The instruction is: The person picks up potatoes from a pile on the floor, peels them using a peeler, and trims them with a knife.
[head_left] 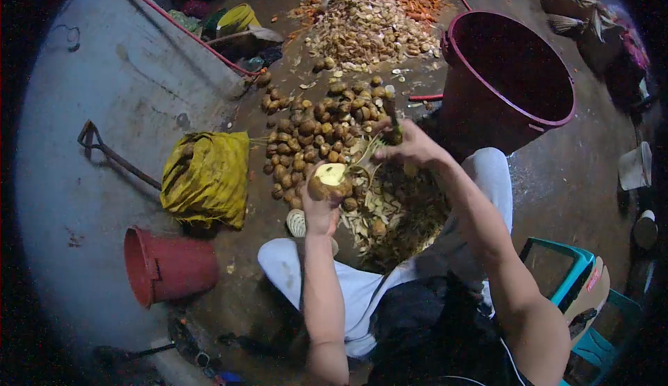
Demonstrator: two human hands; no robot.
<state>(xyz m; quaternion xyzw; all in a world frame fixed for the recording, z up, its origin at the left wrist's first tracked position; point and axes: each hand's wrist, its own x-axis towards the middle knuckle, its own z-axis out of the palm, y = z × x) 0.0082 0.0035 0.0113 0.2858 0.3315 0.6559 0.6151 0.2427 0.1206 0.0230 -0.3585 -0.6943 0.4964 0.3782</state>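
Observation:
My left hand (319, 212) is wrapped round a brown-skinned root vegetable (330, 182), its pale yellow cut face turned up. To the right and slightly farther off, my right hand (412, 146) grips what looks like a knife (392, 113), its blade pointing away from me. Some fingers of that hand are stretched out. Thin stalk trimmings (365, 160) hang or fall between the two hands, blurred. Beyond them, a heap of brown roots (306, 132) lies on the floor. Pale peelings and leafy scraps (390, 215) are piled between my legs.
A large dark red tub (510, 73) stands at the right. Farther back are a pile of pale peelings (362, 27) and orange peelings (417, 0). At left are a yellow sack (207, 177), a red bucket (174, 264) and a long-handled tool (125, 160). A teal stool (567, 268) stands behind my right arm.

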